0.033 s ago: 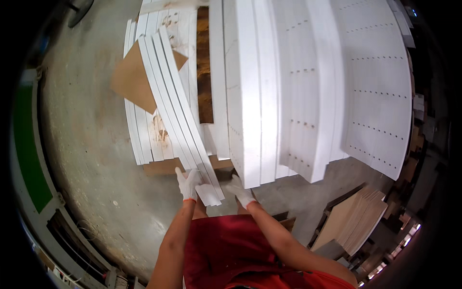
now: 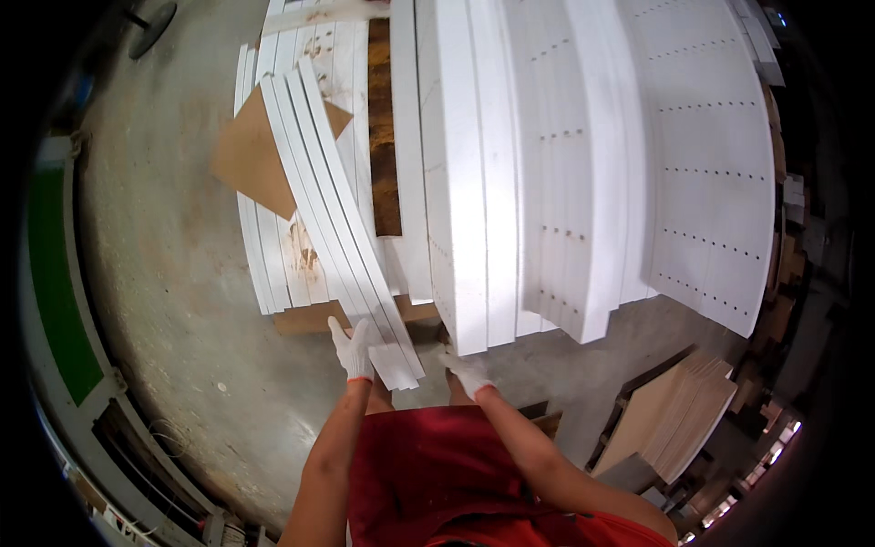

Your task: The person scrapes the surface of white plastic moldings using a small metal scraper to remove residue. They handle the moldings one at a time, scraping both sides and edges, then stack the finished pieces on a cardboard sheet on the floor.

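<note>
Several long white strips lie side by side, slanting across a stack of white boards, their near ends jutting toward me. My left hand, in a white glove with an orange cuff, is at the left edge of those near ends. Its fingers are spread apart; whether they touch the strips is unclear. To the right of the ends is my gloved right hand, just below the corner of a tall stack of white panels. Its fingertips are blurred and partly dark, so their grip cannot be made out.
A brown cardboard sheet lies under the strips. White panels with rows of small holes stand at the right. Stacked boards rest on the floor at lower right. A green-topped machine or bench lines the left.
My right hand has drawn slightly back toward me, away from the panel corner. The left hand and the strips stay nearly in place; the view has shifted a little.
</note>
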Action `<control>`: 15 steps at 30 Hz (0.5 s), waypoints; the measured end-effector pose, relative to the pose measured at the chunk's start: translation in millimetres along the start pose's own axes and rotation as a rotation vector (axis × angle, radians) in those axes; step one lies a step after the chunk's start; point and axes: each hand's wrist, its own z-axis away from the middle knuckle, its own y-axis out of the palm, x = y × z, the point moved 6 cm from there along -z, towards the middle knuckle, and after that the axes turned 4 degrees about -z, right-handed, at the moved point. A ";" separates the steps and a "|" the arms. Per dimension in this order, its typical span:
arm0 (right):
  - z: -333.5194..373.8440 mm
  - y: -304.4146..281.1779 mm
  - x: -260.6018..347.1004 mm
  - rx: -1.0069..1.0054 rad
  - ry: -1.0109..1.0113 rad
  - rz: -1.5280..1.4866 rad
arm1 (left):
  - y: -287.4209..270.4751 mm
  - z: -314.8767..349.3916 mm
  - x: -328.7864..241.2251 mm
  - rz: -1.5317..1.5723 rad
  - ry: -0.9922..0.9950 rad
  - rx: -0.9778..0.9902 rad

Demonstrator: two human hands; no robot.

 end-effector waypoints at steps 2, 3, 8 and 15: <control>17.0 -69.6 -49.6 -0.001 -0.181 -0.366 | 6.0 18.6 -42.0 0.264 0.266 0.048; 26.2 -97.6 -58.8 -0.049 -0.167 -0.628 | 4.3 29.0 -57.6 0.391 0.396 0.065; 169.3 -165.0 128.8 -0.657 -0.618 -0.341 | 68.4 166.3 -200.2 0.165 0.448 0.714; 138.8 -119.7 285.1 0.008 -0.595 -0.457 | 197.1 230.4 -198.3 0.067 0.230 0.871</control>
